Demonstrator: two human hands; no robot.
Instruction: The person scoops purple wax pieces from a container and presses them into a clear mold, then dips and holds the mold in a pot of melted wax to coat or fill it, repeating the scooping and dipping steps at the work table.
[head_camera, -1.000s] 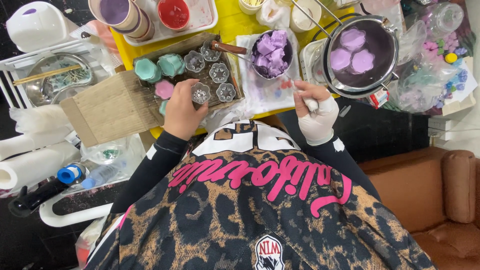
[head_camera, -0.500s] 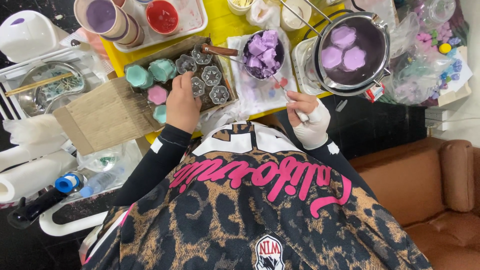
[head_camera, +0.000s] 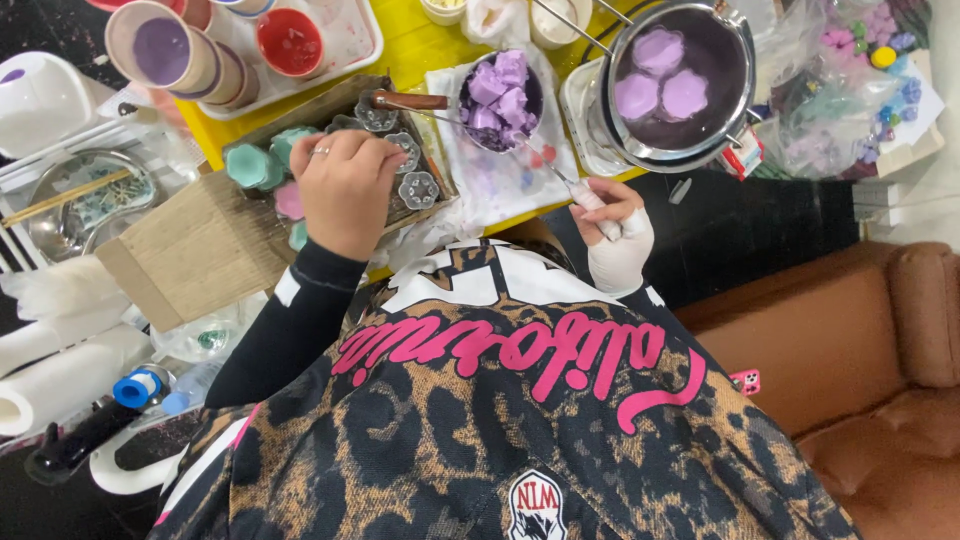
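Note:
My left hand (head_camera: 345, 190) reaches over a dark tray (head_camera: 435, 205) of small flower-shaped moulds (head_camera: 418, 188), its fingertips pinched on one mould near the tray's middle. Teal wax shapes (head_camera: 250, 165) and a pink one (head_camera: 288, 200) lie at the tray's left end. My right hand (head_camera: 603, 208), wrapped in white at the wrist, holds a thin metal tool (head_camera: 555, 172) that points toward a small wooden-handled pan of purple wax chunks (head_camera: 500, 90). A steel pot (head_camera: 682, 82) at the upper right holds dark purple liquid with pale flower-shaped pieces.
Cups of purple (head_camera: 160, 50) and red (head_camera: 290, 42) stand on a white tray at the back left. A ribbed brown board (head_camera: 195, 250), a metal bowl with chopsticks (head_camera: 65, 195) and paper rolls (head_camera: 55, 385) are on the left. A brown leather sofa (head_camera: 880, 350) is on the right.
My left hand came down from holding a mould above the tray onto the moulds in it. My right hand kept the tool and barely moved. The view shifted slightly.

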